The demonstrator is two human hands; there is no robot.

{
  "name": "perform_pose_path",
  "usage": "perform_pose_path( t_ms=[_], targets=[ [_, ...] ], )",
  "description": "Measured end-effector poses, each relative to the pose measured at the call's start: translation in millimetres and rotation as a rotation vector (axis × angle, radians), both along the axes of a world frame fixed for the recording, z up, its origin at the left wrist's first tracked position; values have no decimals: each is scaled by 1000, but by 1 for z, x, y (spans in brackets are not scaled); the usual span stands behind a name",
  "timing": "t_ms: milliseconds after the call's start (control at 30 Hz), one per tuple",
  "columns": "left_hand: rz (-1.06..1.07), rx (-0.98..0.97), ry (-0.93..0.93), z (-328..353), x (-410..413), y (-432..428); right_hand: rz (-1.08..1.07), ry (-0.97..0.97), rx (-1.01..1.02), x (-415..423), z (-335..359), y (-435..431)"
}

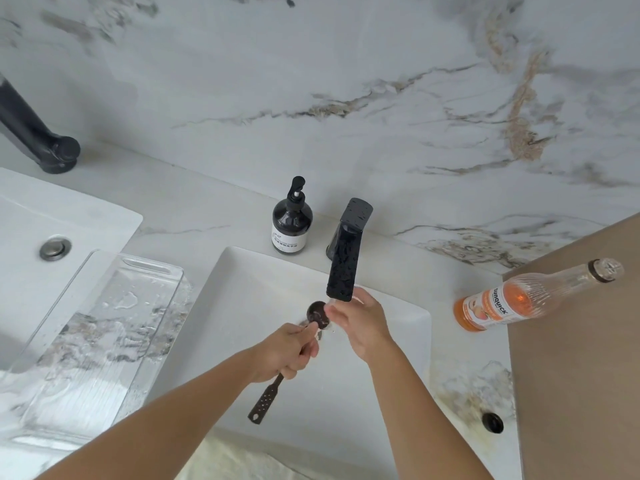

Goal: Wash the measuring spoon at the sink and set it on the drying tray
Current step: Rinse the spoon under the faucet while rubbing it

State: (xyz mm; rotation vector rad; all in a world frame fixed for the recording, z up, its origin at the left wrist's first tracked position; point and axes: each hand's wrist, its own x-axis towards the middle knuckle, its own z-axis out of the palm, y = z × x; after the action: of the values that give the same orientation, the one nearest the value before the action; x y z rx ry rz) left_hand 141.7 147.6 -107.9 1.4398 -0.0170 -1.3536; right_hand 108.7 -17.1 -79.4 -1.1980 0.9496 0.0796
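A dark measuring spoon (318, 312) with a perforated handle is over the white sink basin (242, 299), its bowl just left of the black faucet's (346, 258) spout. My left hand (285, 351) grips the spoon's handle near the bowl; the handle's end sticks out below the fist. My right hand (360, 323) is under the spout, fingers touching the spoon's bowl. A clear plastic drying tray (104, 327), wet with droplets, lies on the counter left of the basin.
A black soap pump bottle (292, 220) stands behind the basin. An orange Sunquick bottle (519, 299) is at the right by a brown panel (581, 358). A second white basin (52, 216) and black faucet (34, 133) are at far left. A small black button (492, 422) sits on the counter.
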Motion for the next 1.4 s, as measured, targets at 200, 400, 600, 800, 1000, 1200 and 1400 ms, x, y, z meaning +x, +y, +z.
perform_pose_path(
  t_ms=[200, 400, 600, 800, 1000, 1200, 1400],
  targets=[
    [89, 3, 7, -6, -8, -8, 307, 171, -522, 6, 0, 9],
    [73, -37, -14, -5, -10, -11, 343, 197, -442, -2, -3, 3],
    [191, -27, -48, 0, -8, -16, 159, 57, -769, -2, 43, -10],
    [234, 14, -6, 12, -8, -18, 605, -448, -1349, 24, 107, -5],
    [217, -33, -30, 31, -26, -7, 811, -352, -1304, -8, 92, 3],
    [155, -120, -186, 59, -50, 9, 105, -97, 117, -62, 65, 26],
    [128, -122, -337, 92, -76, -2, 88, -340, -253, -54, 108, 25]
  ],
)
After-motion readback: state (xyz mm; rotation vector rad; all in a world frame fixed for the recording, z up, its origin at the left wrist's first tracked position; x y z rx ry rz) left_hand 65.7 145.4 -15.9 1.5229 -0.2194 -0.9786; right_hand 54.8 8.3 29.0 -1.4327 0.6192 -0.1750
